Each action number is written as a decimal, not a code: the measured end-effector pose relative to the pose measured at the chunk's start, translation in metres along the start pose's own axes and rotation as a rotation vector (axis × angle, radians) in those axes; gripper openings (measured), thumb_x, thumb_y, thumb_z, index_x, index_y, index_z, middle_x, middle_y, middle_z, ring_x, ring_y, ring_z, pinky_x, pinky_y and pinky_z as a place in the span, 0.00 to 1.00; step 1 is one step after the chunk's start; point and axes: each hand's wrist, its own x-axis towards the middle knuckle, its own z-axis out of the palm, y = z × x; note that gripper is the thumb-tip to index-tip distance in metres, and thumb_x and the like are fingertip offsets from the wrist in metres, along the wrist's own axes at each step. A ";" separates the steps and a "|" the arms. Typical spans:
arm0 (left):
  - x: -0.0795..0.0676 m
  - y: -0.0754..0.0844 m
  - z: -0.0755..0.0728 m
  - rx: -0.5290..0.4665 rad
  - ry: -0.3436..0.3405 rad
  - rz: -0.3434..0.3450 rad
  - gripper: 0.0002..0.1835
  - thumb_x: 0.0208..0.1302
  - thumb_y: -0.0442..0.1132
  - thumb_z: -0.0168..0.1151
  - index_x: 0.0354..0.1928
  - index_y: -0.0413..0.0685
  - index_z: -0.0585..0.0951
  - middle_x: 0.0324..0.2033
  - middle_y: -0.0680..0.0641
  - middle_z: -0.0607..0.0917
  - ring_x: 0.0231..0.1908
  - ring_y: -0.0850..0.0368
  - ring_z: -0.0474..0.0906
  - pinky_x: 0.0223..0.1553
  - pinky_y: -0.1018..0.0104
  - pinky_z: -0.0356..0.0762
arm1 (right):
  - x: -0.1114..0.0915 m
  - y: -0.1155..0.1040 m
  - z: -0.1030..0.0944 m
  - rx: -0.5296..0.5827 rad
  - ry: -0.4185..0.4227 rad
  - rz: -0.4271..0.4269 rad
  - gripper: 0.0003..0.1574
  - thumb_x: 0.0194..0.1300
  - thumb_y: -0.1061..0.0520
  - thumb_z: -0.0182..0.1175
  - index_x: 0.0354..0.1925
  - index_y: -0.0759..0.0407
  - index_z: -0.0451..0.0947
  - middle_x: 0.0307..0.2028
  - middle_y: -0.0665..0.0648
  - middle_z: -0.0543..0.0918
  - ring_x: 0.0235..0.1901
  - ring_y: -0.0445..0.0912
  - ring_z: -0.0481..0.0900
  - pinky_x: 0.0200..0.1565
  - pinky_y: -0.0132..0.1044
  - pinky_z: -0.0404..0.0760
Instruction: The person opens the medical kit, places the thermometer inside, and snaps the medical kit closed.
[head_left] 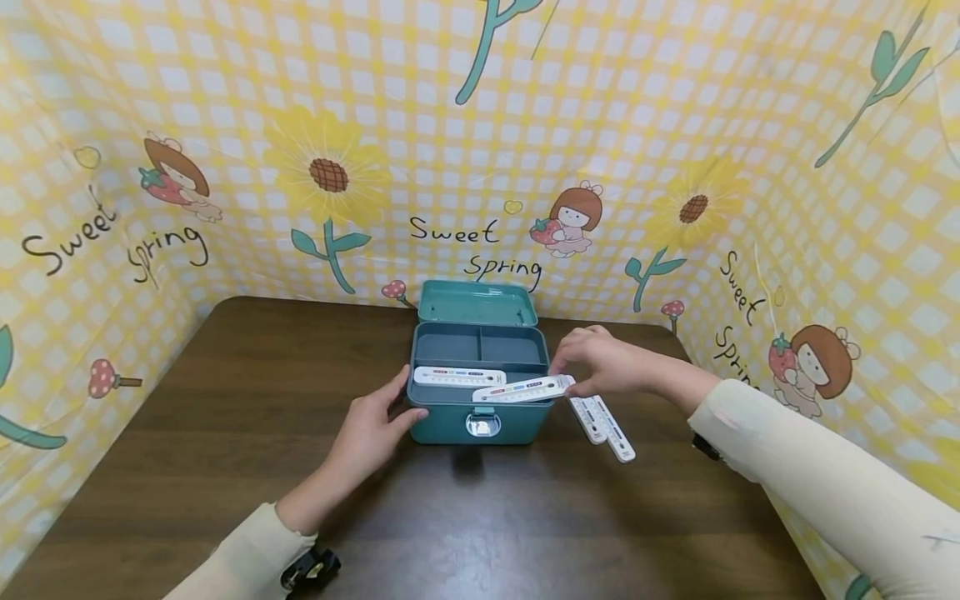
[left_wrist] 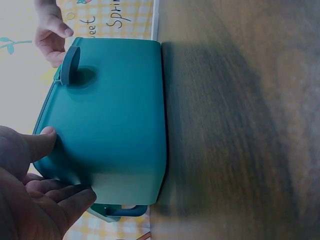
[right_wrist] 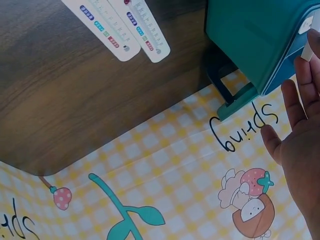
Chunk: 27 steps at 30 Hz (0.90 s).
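Note:
A teal storage box (head_left: 442, 427) with a metal front clasp stands with its lid (head_left: 477, 302) tipped back. My left hand (head_left: 371, 429) steadies its front left corner, thumb against the front and fingers along the side wall. Between right thumb and fingers, my right hand (head_left: 603, 362) pinches the right end of a white thermometer card (head_left: 521, 390), which lies slanted over the box's front compartment. Another thermometer card (head_left: 459, 377) is inside, to the left. In the right wrist view, only a small bit of the held card shows at the fingertips.
Two more thermometer cards, one (head_left: 588, 419) overlapping the other (head_left: 617, 433), lie on the brown table (head_left: 247, 417) right of the box. A divider (head_left: 480, 343) splits the rear compartment. Checked cloth (head_left: 465, 167) hangs behind and at both sides.

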 end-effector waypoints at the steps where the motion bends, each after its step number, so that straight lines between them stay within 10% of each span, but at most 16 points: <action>1: 0.000 0.000 0.000 0.000 0.001 0.001 0.43 0.67 0.46 0.71 0.78 0.45 0.62 0.73 0.43 0.70 0.70 0.47 0.70 0.64 0.49 0.74 | 0.002 -0.001 0.000 -0.001 -0.003 -0.003 0.17 0.58 0.54 0.76 0.46 0.45 0.87 0.44 0.40 0.85 0.55 0.45 0.75 0.59 0.52 0.64; 27: 0.000 -0.002 0.000 -0.015 -0.006 -0.002 0.42 0.67 0.46 0.71 0.78 0.46 0.62 0.73 0.43 0.70 0.71 0.48 0.70 0.65 0.49 0.73 | 0.034 -0.016 0.020 -0.029 -0.028 -0.017 0.15 0.61 0.49 0.76 0.47 0.45 0.88 0.44 0.40 0.85 0.57 0.44 0.74 0.66 0.56 0.59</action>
